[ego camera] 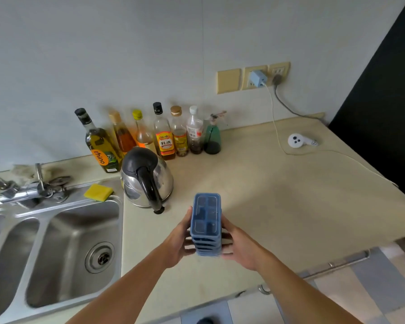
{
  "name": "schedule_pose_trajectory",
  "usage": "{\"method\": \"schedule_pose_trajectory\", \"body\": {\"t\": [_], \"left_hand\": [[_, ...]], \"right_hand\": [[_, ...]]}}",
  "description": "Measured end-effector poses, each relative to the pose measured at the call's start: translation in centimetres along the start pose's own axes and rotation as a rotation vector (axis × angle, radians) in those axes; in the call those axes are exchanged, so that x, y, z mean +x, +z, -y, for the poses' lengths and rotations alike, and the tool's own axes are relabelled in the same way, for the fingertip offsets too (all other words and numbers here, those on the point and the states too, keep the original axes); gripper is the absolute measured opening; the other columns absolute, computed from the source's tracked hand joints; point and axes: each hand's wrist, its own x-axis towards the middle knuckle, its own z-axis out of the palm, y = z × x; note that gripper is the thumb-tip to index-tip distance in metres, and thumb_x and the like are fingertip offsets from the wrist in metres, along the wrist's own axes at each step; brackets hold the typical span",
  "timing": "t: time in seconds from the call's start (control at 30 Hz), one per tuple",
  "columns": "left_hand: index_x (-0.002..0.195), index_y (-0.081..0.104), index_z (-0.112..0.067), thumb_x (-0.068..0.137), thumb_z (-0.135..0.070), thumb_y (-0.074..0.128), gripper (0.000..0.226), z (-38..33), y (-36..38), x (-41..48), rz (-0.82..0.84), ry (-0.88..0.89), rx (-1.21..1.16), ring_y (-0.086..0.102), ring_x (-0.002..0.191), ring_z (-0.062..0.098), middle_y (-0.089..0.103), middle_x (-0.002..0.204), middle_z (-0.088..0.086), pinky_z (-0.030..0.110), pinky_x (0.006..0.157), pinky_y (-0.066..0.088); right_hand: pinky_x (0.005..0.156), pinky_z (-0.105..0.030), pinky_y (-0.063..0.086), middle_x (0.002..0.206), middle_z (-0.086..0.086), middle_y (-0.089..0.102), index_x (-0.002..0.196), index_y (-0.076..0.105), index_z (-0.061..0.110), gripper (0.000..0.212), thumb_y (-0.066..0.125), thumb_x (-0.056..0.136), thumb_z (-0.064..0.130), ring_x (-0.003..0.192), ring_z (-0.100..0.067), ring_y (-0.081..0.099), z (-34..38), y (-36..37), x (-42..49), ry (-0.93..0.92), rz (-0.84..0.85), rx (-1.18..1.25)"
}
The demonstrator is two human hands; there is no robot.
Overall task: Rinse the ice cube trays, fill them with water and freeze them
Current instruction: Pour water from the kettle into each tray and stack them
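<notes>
We hold a stack of blue ice cube trays (205,224) between both hands: the left hand (179,242) presses its fingers against the stack's left side, and the right hand (240,245) clasps the right side, so both are closed on the stack. The stack sits over the surface (278,195) near its front edge, just right of the sink (73,251); we cannot tell whether its base rests on the surface or hangs just above it. The top tray seems to carry a lid, and its cells look dark and dry, though the picture is too soft to be sure.

By our judgement the task is at its very start. The trays are together and not in the sink, and no water runs from the tap (17,190), so rinsing has not begun. Separating, rinsing, filling and freezing all remain.

Behind the stack stands a steel kettle (147,178), its black handle pointing toward us. A yellow sponge (98,192) lies on the sink's back rim. Along the back edge, against the wall, stands a row of bottles (150,134). Toward the far right corner lies a small white device (298,141), with a white cable (276,127) running to wall sockets (257,77). No freezer is in view.
</notes>
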Motion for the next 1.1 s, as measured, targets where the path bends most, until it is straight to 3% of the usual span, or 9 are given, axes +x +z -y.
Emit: {"method": "schedule_pose_trajectory", "body": {"t": [0.1,0.33,0.53,0.87,1.1], "left_hand": [[0.121,0.072,-0.035,0.081,-0.087,0.046,0.070,-0.1,0.4,0.6,-0.018,0.007,0.040,0.067,0.116,0.022,0.074,0.119,-0.004,0.049,0.108,0.048],[0.114,0.074,-0.035,0.081,-0.084,0.050,0.064,-1.6,6.3,2.7,0.042,0.006,0.065,0.070,0.111,0.022,0.075,0.116,-0.001,0.048,0.104,0.053],[0.119,0.072,-0.030,0.080,-0.085,0.049,0.071,-3.8,18.0,6.0,0.106,0.007,0.112,0.069,0.112,0.022,0.073,0.119,0.001,0.047,0.103,0.053],[0.121,0.071,-0.031,0.081,-0.083,0.051,0.069,-4.6,40.8,11.0,0.151,0.006,0.122,0.075,0.098,0.015,0.079,0.102,-0.007,0.040,0.088,0.059],[0.120,0.069,-0.033,0.083,-0.082,0.049,0.065,-6.1,48.7,13.9,0.133,0.005,0.112,0.072,0.103,0.018,0.079,0.100,-0.009,0.046,0.099,0.055]], "right_hand": [[0.090,-0.035,0.055,0.126,0.003,0.073,0.130,0.067,0.036,0.074,0.051,0.080,0.088,0.113,-0.018,0.071,0.0,-0.4,0.0,-0.027,-0.023,0.009],[0.105,-0.046,0.053,0.129,0.002,0.071,0.134,0.063,0.035,0.078,0.053,0.078,0.088,0.117,-0.019,0.069,-0.6,-5.7,-1.4,-0.126,-0.125,0.090],[0.106,-0.048,0.052,0.125,0.006,0.072,0.125,0.068,0.043,0.070,0.053,0.076,0.091,0.114,-0.015,0.070,-0.8,-16.9,-4.6,-0.140,-0.222,0.125],[0.109,-0.048,0.048,0.134,-0.002,0.065,0.137,0.059,0.032,0.100,0.059,0.061,0.095,0.122,-0.023,0.063,-1.0,-38.2,-12.5,-0.113,-0.349,0.178],[0.097,-0.040,0.050,0.135,0.002,0.065,0.136,0.059,0.036,0.097,0.055,0.062,0.098,0.123,-0.022,0.062,-0.3,-46.0,-14.1,-0.109,-0.334,0.168]]}}
